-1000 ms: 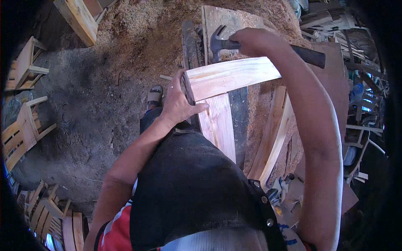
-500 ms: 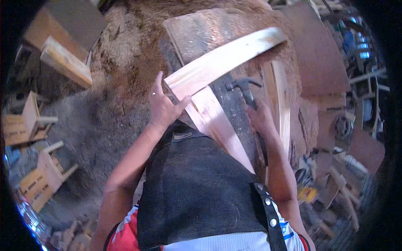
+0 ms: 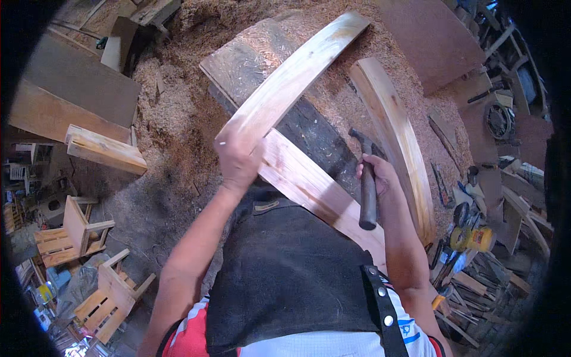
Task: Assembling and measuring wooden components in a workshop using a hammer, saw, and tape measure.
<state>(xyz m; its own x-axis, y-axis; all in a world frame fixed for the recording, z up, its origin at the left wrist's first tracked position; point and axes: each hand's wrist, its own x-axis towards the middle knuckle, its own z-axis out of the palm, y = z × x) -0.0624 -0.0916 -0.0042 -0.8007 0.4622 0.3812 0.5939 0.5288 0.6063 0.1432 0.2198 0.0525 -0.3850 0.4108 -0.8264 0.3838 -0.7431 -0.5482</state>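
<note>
My left hand (image 3: pixel 238 160) grips the near end of a long curved pale wooden board (image 3: pixel 297 74) that reaches up and away to the right. This board crosses over a straight pale plank (image 3: pixel 318 193) that runs down toward my body. In my right hand (image 3: pixel 380 175) is a claw hammer (image 3: pixel 367 178) with a dark handle, held upright with its head up. Both boards lie on a dark workbench (image 3: pixel 309 134) dusted with sawdust. A black apron covers my front.
A second curved wooden piece (image 3: pixel 395 134) lies right of the hammer. Sawdust covers the ground behind the bench. Small wooden chairs (image 3: pixel 77 229) stand at the lower left, planks and a wooden block (image 3: pixel 104 149) at the upper left. Tools and a yellow bottle (image 3: pixel 473 238) clutter the right.
The hammer has come down from a raised position far over the board to beside the bench near my body. My left hand has shifted its grip on the curved board's near end.
</note>
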